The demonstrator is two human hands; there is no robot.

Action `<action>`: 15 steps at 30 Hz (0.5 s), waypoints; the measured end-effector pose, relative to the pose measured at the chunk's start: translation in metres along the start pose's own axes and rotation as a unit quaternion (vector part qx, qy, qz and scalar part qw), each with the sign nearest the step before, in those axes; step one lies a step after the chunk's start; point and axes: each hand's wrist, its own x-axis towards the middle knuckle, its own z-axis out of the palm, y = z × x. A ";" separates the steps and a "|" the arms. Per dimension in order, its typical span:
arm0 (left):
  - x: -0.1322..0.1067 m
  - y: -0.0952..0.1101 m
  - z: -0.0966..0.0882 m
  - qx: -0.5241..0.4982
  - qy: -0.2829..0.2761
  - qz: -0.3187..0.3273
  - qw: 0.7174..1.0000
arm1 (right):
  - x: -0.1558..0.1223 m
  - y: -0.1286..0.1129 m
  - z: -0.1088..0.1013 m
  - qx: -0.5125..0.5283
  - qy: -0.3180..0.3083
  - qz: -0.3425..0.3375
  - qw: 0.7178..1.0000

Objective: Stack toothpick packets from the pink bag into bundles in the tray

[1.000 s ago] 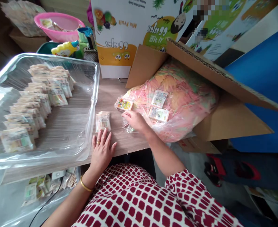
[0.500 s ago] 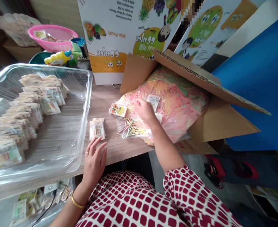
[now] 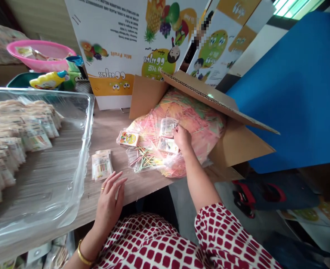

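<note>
My left hand (image 3: 110,194) rests at the table's front edge, fingers spread and holding nothing. Just beyond its fingertips lies a short stack of small clear candy packets (image 3: 101,165). Over a big plastic bag of coloured sticks (image 3: 194,117), my right hand (image 3: 183,137) pinches the right edge of a small clear packet (image 3: 168,127). Another packet (image 3: 168,145) lies just below that one on the bag. To the left are a small printed box in clear wrap (image 3: 129,139) and loose coloured sticks (image 3: 142,158) in an opened plastic bag.
A clear plastic tray (image 3: 61,175) with rows of packets stands at left. Behind it are a pink basin (image 3: 41,46) and a yellow bottle (image 3: 48,80). The big bag spills from an open cardboard carton (image 3: 234,145), with printed cartons (image 3: 111,56) behind.
My right hand has moved from above the opened bag's left part to the right, onto the small packet on the big bag. My left hand stays by the stack. The view has shifted right.
</note>
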 end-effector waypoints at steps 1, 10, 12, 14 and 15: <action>0.001 0.000 0.000 -0.007 0.001 -0.004 1.000 | 0.002 0.003 -0.001 0.003 0.003 -0.008 1.000; 0.025 0.020 0.002 -0.350 -0.031 -0.305 0.885 | -0.042 -0.001 -0.012 0.328 0.027 -0.087 0.940; 0.035 0.028 0.007 -0.493 -0.035 -0.366 0.788 | -0.077 -0.022 0.003 0.403 -0.088 -0.131 0.901; 0.043 0.032 0.011 -0.570 -0.042 -0.398 0.718 | -0.113 -0.041 0.023 0.424 -0.197 -0.151 0.871; 0.045 0.033 0.013 -0.589 -0.044 -0.406 0.697 | -0.130 -0.049 0.032 0.412 -0.237 -0.160 0.865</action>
